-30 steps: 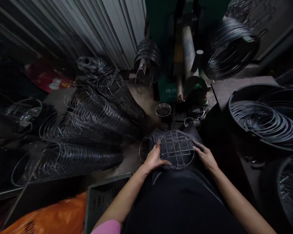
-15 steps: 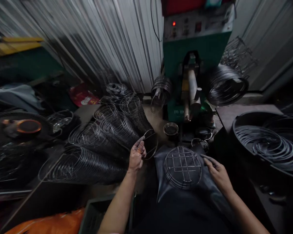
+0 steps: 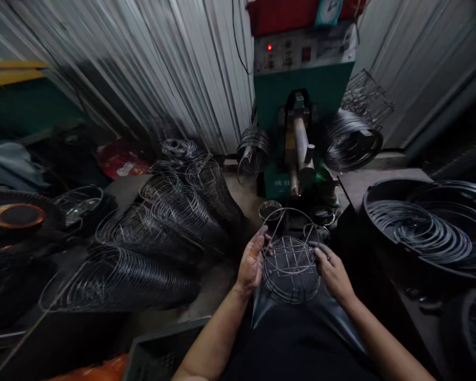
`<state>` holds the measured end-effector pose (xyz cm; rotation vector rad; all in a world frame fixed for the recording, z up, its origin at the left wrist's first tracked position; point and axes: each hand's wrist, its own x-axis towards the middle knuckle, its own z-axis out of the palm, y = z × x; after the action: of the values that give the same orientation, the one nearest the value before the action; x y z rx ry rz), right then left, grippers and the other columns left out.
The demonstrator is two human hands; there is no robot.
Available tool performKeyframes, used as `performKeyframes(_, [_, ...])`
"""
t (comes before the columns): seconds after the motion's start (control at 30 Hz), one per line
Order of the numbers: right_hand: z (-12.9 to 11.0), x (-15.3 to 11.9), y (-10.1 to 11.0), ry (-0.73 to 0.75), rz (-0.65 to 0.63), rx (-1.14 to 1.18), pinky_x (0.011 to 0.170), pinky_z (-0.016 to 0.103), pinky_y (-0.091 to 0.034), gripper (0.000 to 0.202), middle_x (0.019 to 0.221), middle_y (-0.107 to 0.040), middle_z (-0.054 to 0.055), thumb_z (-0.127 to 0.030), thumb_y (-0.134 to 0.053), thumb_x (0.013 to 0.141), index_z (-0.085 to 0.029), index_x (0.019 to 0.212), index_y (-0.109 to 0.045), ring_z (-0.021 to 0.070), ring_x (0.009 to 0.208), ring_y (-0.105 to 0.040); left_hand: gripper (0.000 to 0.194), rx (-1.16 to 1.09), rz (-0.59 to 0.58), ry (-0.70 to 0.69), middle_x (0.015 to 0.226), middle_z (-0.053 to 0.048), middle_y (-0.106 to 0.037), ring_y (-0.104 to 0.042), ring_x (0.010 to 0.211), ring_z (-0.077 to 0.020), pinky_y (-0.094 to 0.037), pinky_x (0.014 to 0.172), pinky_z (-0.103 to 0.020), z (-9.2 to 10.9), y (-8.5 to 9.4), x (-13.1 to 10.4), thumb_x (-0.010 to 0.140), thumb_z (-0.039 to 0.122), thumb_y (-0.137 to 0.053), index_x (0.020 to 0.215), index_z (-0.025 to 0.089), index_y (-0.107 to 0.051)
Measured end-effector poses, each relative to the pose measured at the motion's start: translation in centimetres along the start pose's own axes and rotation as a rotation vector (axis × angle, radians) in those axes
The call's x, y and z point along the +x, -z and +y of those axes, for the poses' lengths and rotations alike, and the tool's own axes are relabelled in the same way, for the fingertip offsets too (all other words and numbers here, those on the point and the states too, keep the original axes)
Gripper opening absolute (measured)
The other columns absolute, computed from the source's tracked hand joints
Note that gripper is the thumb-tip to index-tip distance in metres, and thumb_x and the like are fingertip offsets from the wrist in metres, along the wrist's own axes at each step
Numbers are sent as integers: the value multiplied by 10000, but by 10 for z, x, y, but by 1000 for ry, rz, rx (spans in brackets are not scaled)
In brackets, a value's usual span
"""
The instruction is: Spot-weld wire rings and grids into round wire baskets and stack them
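A thin wire ring (image 3: 291,208) with wires across it is held up between both hands. My left hand (image 3: 252,263) pinches its left side. At its right edge, the fingers of my right hand (image 3: 332,271) close on the wire; the fingertips are partly dim. Below and behind the ring, a round wire grid rack (image 3: 287,263) with crossed bars lies on the dark apron (image 3: 264,309) over my lap. The ring overlaps the upper part of this rack from my viewpoint.
Several long stacks of wire rings (image 3: 143,275) stand to the left. Ahead is a green machine (image 3: 269,95) with protruding metal arms (image 3: 301,140). A black tub (image 3: 367,211) of rings sits right, wire coils (image 3: 353,140) hang behind, and a dark crate (image 3: 143,349) is at lower left.
My left hand has brought the wire ring right, from beside the stacks to above the rack. My right hand has moved to the ring's right side and gripped it. The view has shifted.
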<state>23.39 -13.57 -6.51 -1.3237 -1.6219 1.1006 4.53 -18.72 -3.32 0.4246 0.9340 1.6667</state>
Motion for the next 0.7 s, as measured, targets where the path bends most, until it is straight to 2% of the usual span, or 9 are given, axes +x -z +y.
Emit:
performKeyframes(0.1, [15, 11, 8, 27, 35, -144, 856, 355, -457, 446, 1068, -643, 114, -419, -412, 815, -150, 1129, -579, 241, 1004, -581, 562, 261, 6, 169, 789, -5, -606, -540, 646, -72, -424, 645, -208, -4, 17, 10, 663, 300, -711, 1172, 143, -533])
performKeyframes(0.17, [26, 12, 8, 32, 27, -258, 823, 358, -473, 446, 1051, -650, 120, -379, -393, 817, -143, 1160, -551, 244, 969, -601, 567, 428, 11, 203, 861, -37, -648, -591, 738, -117, -450, 734, -247, -13, 30, 17, 673, 281, -697, 1192, 137, -521])
performKeyframes(0.3, [41, 11, 4, 52, -28, -409, 766, 359, -497, 404, 988, -676, 106, -333, -378, 822, -166, 1135, -571, 248, 884, -637, 446, 833, -15, 111, 1128, -95, -624, -566, 1042, -220, -409, 935, -332, -31, 51, 24, 712, 240, -630, 1144, 140, -574])
performKeyframes(0.4, [46, 13, 4, 101, -35, -452, 800, 359, -496, 382, 1046, -664, 89, -318, -387, 824, -188, 1119, -593, 242, 916, -632, 417, 1064, -48, 56, 1205, -94, -583, -515, 1140, -230, -347, 1015, -355, -36, 57, 24, 741, 215, -573, 1151, 137, -575])
performKeyframes(0.57, [52, 17, 6, 142, -50, -458, 823, 321, -500, 359, 1063, -663, 49, -299, -403, 819, -222, 1096, -619, 210, 937, -629, 428, 1167, -66, 58, 1233, -84, -557, -497, 1169, -221, -341, 1030, -359, -38, 56, 15, 775, 230, -519, 1192, 136, -544])
performKeyframes(0.7, [57, 17, 9, 152, -82, -386, 846, 342, -491, 359, 1065, -661, 60, -315, -429, 814, -214, 1097, -624, 222, 956, -621, 446, 1193, -75, 60, 1267, -82, -528, -462, 1204, -205, -317, 1047, -338, -41, 56, 11, 802, 260, -476, 1227, 130, -509])
